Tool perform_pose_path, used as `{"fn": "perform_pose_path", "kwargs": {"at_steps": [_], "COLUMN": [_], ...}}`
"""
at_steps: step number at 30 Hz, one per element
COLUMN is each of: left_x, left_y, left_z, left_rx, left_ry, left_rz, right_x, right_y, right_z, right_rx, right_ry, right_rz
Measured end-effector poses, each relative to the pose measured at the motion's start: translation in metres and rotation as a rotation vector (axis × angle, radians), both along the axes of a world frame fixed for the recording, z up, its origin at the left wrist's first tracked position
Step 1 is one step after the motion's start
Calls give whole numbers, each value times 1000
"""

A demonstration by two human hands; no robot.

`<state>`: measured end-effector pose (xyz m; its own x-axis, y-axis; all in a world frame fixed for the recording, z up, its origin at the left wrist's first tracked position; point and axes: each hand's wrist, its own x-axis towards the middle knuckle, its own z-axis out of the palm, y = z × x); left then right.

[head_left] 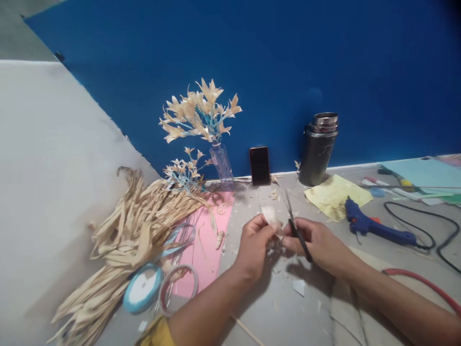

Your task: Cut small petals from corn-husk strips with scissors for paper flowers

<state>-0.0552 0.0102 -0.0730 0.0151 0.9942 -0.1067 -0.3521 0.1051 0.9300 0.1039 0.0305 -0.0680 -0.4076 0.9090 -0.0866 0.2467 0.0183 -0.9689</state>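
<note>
Two hands meet above the grey bench (pixel 288 312): left hand (pixel 254 245) pinches a pale dried-husk strip (pixel 270 215); right hand (pixel 319 242) grips black-handled scissors (pixel 296 229), best cutting close beside the pinch.

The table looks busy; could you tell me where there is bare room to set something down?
Bare table shows below the left hand and right hand, with a few scraps, and between the phone and flask. It is crowded left by the husk strips and right around the glue gun.

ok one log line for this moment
left hand: pinches husk piece | right hand: holds scissors | beside: glue gun
</note>
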Motion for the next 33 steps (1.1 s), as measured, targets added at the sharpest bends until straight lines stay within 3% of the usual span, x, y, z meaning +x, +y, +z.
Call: {"fn": "perform_pose_path", "kwargs": {"at_steps": [3, 8, 16, 24, 33], "left_x": [-12, -22, -24, -26, -24], "left_y": [4, 5, 8, 12, 10], "left_z": [10, 13, 7, 8, 11], "left_rx": [102, 149, 134, 136, 130], "left_ry": [144, 163, 155, 224, 232], "left_rz": [22, 24, -20, -24, -14], "right_x": [7, 16, 12, 9, 11], "right_y": [6, 13, 9, 5, 6], "right_z": [2, 8, 4, 17, 15], "right_rx": [53, 90, 277, 258, 251], "right_ry": [-197, -354, -559, -635, -651], "right_rz": [150, 221, 148, 130, 122]}}
